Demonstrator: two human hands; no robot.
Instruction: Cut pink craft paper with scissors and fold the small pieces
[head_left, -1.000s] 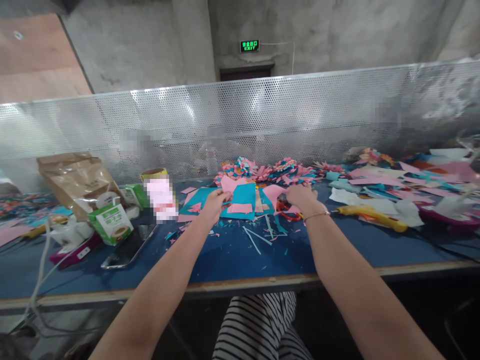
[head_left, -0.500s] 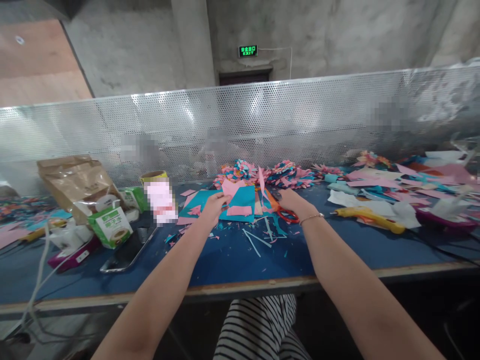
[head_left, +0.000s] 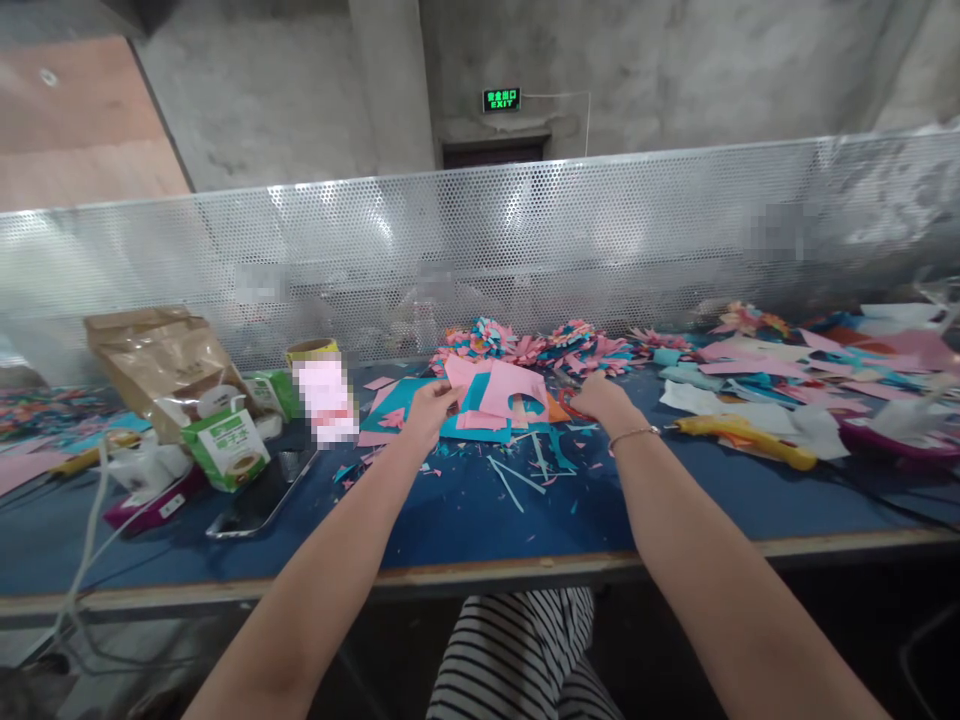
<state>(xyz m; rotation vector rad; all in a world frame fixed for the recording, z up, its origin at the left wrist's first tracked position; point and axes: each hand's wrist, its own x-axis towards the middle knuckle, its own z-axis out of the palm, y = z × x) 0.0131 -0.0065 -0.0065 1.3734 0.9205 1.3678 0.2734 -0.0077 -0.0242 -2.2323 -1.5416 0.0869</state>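
My left hand (head_left: 431,412) pinches the left edge of a pink sheet (head_left: 517,390), which has a curved cut-out at its lower right. Beneath it lies a blue sheet (head_left: 476,432) on the worktable. To the right, my right hand (head_left: 598,400) is closed around the scissors (head_left: 568,402); their red-orange handle shows beside the fingers, while much of the tool is hidden. An orange scrap (head_left: 556,411) is close to them. Thin blue strips (head_left: 517,483) and small trimmings lie in front of the hands.
Fringed pink and blue paper flowers (head_left: 577,345) are heaped behind the sheets. On the right are a yellow glue gun (head_left: 750,442) and scrap sheets (head_left: 765,355). A phone (head_left: 259,497), green-white carton (head_left: 227,447) and brown bag (head_left: 161,365) stand or lie left. A perforated metal screen (head_left: 480,240) borders the back.
The pink sheet now spreads farther right over the blue one. The scissors' handle has shifted up and now sits by my right fingers. My right hand has moved slightly right.
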